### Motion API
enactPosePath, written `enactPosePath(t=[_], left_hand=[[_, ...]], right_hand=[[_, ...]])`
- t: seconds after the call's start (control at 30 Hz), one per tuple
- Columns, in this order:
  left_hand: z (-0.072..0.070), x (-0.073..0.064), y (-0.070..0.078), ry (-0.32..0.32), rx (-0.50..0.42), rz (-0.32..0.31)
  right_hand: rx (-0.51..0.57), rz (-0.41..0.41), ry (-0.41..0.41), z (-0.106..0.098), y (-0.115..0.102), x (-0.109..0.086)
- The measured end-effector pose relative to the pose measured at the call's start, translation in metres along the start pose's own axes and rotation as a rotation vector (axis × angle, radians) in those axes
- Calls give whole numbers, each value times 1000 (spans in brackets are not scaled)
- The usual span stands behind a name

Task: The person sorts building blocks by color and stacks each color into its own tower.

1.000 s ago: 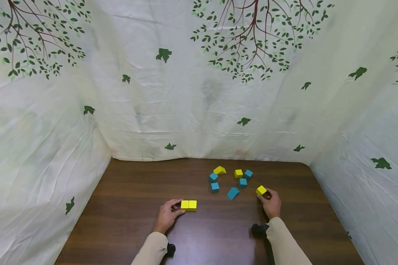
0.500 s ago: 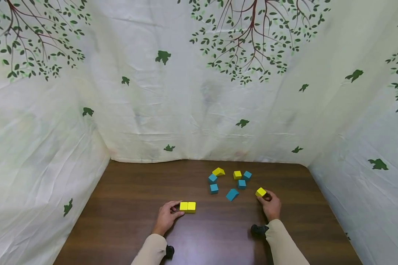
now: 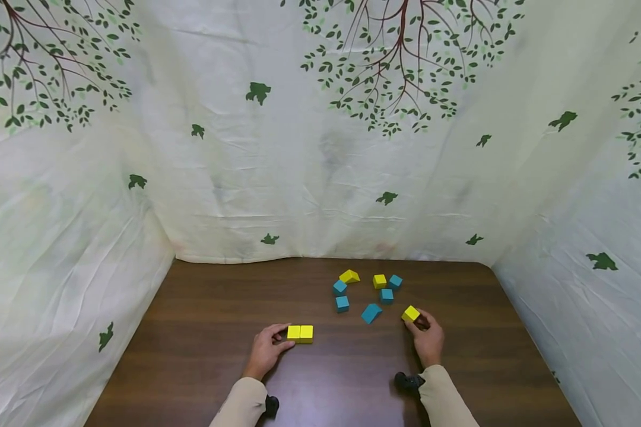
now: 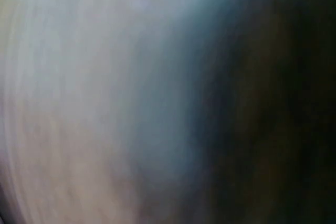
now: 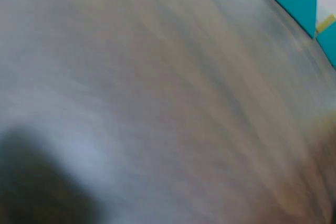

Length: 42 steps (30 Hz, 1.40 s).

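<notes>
Two yellow cubes lie side by side on the brown table, the left cube touching the right cube. My left hand holds the left one between thumb and fingers. Further right, my right hand pinches another yellow cube, turned at an angle, by its near right side. Beside that cube lies a blue triangular block. The left wrist view is too blurred to read. In the right wrist view a blue block shows at the top right corner; the fingers there are blurred.
Behind the hands are several blue cubes, a yellow cube and a yellow triangular block. A white cloth printed with leaves encloses the back and sides of the table.
My right hand has shifted slightly left and nearer with its yellow cube. The left hand and the pair of cubes stay in place, while the head view drifts a little.
</notes>
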<state>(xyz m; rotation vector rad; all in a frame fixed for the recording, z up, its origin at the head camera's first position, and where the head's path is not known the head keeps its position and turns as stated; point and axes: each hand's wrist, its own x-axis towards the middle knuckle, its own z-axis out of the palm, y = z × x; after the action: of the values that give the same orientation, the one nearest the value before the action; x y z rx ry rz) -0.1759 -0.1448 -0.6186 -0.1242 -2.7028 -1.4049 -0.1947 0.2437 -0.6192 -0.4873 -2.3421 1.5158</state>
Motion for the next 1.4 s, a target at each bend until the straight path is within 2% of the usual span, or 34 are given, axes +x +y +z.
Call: enactPosePath(t=[0.13,0.3,0.53,0.83,1.13,1.4], left_hand=[[-1,0,0,-1,-13,4],[-1,0,0,-6,-18,-6],[-1,0,0,-1,-14,-17],[-1,0,-1,-8,-5,4],[-2,-1,0,-6,-9,7],[-2,-1,1,-10,-7,4]], right_hand=[[57,-13,2,6,-2,-8],[54,-34,-4,13,-8,-21],[62,-43,-58,25,-19,-37],[97,-70,-126,40,-36,-57],[73,-117,-190,55,-52,-68],[101,-136,-246,69,-69,-75]])
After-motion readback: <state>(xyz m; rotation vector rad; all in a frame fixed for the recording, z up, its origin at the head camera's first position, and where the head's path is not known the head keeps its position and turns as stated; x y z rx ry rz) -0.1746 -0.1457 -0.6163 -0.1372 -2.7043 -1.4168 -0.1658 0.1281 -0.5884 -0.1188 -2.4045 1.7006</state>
